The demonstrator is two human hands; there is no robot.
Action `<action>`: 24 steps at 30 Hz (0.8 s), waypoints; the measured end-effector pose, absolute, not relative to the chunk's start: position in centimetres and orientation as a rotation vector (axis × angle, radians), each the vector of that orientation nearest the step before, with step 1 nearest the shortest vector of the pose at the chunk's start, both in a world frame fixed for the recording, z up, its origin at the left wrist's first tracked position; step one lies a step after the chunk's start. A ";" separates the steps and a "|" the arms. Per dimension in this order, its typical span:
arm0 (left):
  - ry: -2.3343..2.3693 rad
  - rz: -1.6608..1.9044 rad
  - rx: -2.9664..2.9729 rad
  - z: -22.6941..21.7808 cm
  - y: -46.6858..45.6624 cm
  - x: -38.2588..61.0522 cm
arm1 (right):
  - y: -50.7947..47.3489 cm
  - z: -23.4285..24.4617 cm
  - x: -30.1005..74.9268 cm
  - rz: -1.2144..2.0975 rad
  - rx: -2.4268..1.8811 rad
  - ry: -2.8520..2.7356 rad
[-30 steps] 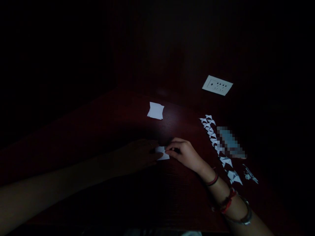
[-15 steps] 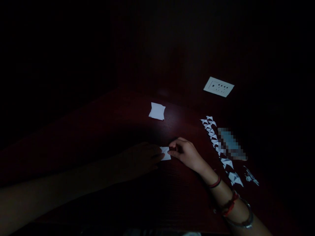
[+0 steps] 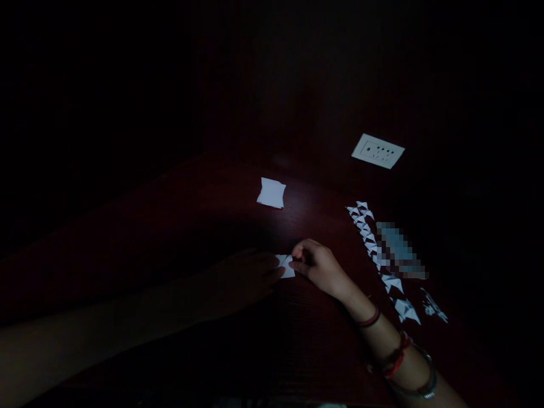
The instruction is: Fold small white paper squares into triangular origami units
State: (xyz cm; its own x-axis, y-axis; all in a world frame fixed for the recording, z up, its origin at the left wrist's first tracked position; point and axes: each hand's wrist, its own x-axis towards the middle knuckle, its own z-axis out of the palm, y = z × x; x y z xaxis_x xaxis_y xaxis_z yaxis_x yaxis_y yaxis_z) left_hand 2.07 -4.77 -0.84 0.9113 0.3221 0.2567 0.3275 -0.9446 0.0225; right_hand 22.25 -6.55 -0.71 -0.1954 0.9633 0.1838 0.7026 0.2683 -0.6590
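Observation:
The scene is very dark. A small white piece of paper (image 3: pixel 285 265) lies on the dark red table (image 3: pixel 212 198) between my two hands. My right hand (image 3: pixel 319 266), with bracelets on the wrist, has its fingers curled and pinches the paper's right edge. My left hand (image 3: pixel 244 277) lies in shadow with its fingertips pressed on the paper's left edge; its fingers are hard to make out.
A white paper stack (image 3: pixel 271 193) lies further back on the table. A row of several small folded white paper triangles (image 3: pixel 374 249) runs along the right, beside a blurred bluish object (image 3: pixel 399 251). A white wall socket plate (image 3: pixel 377 151) sits at the back right.
My right hand's fingers have curled in tighter on the paper's right edge, and the paper looks narrower. My left hand has hardly moved.

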 end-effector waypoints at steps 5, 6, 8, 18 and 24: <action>-0.533 -0.384 -3.046 -0.9 -4.9 2.1 | -6.7 -0.6 22.0 0.626 -1.457 -1.974; -0.535 -0.383 -3.046 -0.9 -4.9 2.1 | -6.7 -0.6 22.0 0.638 -1.454 -1.968; -0.539 -0.382 -3.048 -0.9 -4.9 2.2 | -6.7 -0.8 22.0 0.669 -1.441 -1.934; -0.504 -0.434 -3.087 -0.6 -4.5 1.9 | -7.1 -0.3 22.7 0.551 -1.313 -2.106; -0.429 -0.456 -3.122 -1.5 -3.5 1.4 | -7.3 -0.2 23.7 0.414 -1.104 -2.362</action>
